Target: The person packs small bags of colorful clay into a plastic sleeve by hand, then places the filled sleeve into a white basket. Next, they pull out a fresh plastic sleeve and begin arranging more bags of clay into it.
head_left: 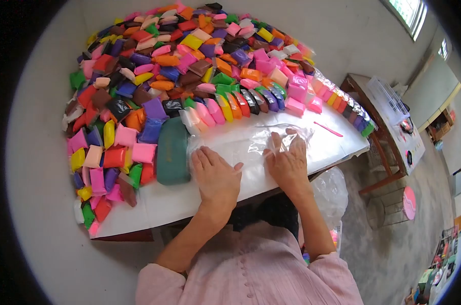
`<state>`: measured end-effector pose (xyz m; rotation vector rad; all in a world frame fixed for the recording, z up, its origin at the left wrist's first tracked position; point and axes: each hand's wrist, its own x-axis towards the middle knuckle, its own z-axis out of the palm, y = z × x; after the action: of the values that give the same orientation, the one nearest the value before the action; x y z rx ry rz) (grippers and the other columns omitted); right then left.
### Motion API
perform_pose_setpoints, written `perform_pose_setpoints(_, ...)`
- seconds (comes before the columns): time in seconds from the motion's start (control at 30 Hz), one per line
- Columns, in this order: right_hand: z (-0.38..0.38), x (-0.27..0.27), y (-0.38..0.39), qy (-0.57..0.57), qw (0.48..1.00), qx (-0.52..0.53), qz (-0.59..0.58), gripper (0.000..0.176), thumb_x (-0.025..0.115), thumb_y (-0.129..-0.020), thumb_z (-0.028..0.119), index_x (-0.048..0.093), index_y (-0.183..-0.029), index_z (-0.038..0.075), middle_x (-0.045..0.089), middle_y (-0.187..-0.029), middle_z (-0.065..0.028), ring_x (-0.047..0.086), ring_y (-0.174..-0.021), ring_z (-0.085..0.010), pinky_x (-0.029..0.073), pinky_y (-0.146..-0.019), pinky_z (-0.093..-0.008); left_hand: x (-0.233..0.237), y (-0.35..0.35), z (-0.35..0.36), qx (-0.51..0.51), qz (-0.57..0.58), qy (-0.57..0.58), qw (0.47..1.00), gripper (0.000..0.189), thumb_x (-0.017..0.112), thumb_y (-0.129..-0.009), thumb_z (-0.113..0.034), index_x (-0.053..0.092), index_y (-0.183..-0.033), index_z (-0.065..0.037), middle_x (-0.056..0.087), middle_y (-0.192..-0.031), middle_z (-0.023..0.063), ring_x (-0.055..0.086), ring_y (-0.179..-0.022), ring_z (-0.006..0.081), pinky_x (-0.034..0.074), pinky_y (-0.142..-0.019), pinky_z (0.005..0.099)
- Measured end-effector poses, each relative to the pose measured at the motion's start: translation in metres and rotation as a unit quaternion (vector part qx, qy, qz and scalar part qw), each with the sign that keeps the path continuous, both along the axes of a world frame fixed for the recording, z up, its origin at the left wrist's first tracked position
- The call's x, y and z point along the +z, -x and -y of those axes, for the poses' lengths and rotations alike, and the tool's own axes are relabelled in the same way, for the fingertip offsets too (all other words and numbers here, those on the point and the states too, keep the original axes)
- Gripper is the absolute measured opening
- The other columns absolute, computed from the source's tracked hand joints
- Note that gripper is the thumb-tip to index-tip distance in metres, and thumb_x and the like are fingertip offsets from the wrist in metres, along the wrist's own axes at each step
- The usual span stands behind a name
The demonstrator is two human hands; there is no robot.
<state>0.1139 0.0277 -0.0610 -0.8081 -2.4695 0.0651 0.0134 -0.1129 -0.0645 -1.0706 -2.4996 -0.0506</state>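
A clear plastic bag (253, 145) lies flat on the white-covered table, in front of a row of small coloured packets (225, 108). My left hand (215, 175) rests on the bag's left end, fingers stretched out and thumb apart. On the bag's right part lies my right hand (289, 165), its fingers spread over the crinkled film. Just left of my left hand stands a dark green block-shaped case (173, 152). A thin pink stick (328, 129) lies on the table to the right of my right hand.
A big heap of coloured soft packets (154, 81) covers the table's back and left side. Another wrapped row of packets (345, 104) runs along the right. Beyond are a wooden table (388, 134) with a plastic basket (385, 99) and a pink-topped stool (409, 203).
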Motion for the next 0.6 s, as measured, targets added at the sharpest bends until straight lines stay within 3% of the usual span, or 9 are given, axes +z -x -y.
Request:
perform_pose_setpoints(0.07, -0.001, 0.002, 0.0, 0.041, 0.999, 0.002, 0.007, 0.05, 0.063, -0.088, 0.027, 0.056, -0.131, 0.002, 0.043, -0.136, -0.0336, 0.041, -0.13, -0.0492, 0.029, -0.111, -0.0566, 0.005, 0.002, 0.001, -0.018, -0.004, 0.019, 1.0, 0.071, 0.054, -0.092, -0.052, 0.056, -0.12, 0.014, 0.053, -0.128, 0.0287, 0.047, -0.125, 0.0395, 0.023, -0.115, 0.0542)
perform_pose_setpoints(0.2, -0.014, -0.024, 0.005, 0.02, 1.0, -0.001, 0.006, 0.05, 0.06, -0.091, 0.03, 0.054, -0.135, 0.009, 0.046, -0.133, -0.0338, 0.044, -0.126, -0.0493, 0.03, -0.108, -0.0583, 0.007, 0.003, 0.003, -0.011, 0.018, -0.013, 1.0, 0.07, 0.055, -0.092, -0.05, 0.053, -0.121, 0.013, 0.052, -0.128, 0.0299, 0.048, -0.124, 0.0395, 0.022, -0.116, 0.0542)
perform_pose_setpoints(0.3, -0.019, -0.039, 0.012, -0.066, 0.997, -0.02, 0.017, 0.052, 0.06, -0.091, 0.031, 0.052, -0.136, 0.008, 0.046, -0.133, -0.0345, 0.043, -0.127, -0.0486, 0.03, -0.108, -0.0591, 0.0, 0.011, 0.004, -0.019, 0.023, -0.046, 0.999, 0.068, 0.056, -0.092, -0.049, 0.052, -0.122, 0.011, 0.051, -0.128, 0.0308, 0.048, -0.124, 0.0395, 0.023, -0.115, 0.0534)
perform_pose_setpoints(0.4, -0.008, 0.006, 0.012, 0.034, 0.995, -0.002, 0.094, 0.052, 0.058, -0.092, 0.032, 0.052, -0.137, 0.006, 0.045, -0.135, -0.0358, 0.04, -0.131, -0.0484, 0.027, -0.11, -0.0591, 0.002, 0.015, 0.005, -0.025, 0.029, -0.042, 0.998, 0.064, 0.057, -0.092, -0.046, 0.052, -0.123, 0.009, 0.051, -0.129, 0.0297, 0.048, -0.124, 0.0393, 0.026, -0.113, 0.0523)
perform_pose_setpoints(0.47, -0.01, 0.004, 0.014, 0.04, 0.995, 0.005, 0.096, 0.052, 0.057, -0.092, 0.031, 0.051, -0.137, 0.005, 0.045, -0.135, -0.0362, 0.039, -0.132, -0.0484, 0.026, -0.111, -0.0587, 0.002, 0.012, 0.006, -0.037, 0.023, -0.039, 0.998, 0.059, 0.057, -0.093, -0.042, 0.052, -0.124, 0.008, 0.051, -0.13, 0.0281, 0.047, -0.126, 0.039, 0.029, -0.112, 0.0508)
perform_pose_setpoints(0.53, -0.009, -0.004, 0.012, 0.021, 0.997, -0.005, 0.069, 0.053, 0.059, -0.091, 0.028, 0.05, -0.137, 0.004, 0.045, -0.135, -0.0361, 0.038, -0.132, -0.0484, 0.026, -0.112, -0.0584, -0.004, 0.008, 0.004, -0.061, 0.008, -0.057, 0.996, 0.054, 0.059, -0.093, -0.035, 0.052, -0.125, 0.008, 0.052, -0.131, 0.0263, 0.047, -0.127, 0.0388, 0.032, -0.111, 0.0487)
perform_pose_setpoints(0.6, -0.009, -0.006, 0.012, 0.025, 0.999, 0.005, 0.045, 0.055, 0.061, -0.088, 0.025, 0.049, -0.136, 0.003, 0.044, -0.137, -0.036, 0.046, -0.127, -0.0457, 0.027, -0.111, -0.0578, 0.004, 0.005, 0.001, -0.2, 0.057, -0.033, 0.978, 0.051, 0.059, -0.092, -0.028, 0.051, -0.128, 0.007, 0.051, -0.134, 0.0254, 0.046, -0.129, 0.0388, 0.033, -0.111, 0.0469)
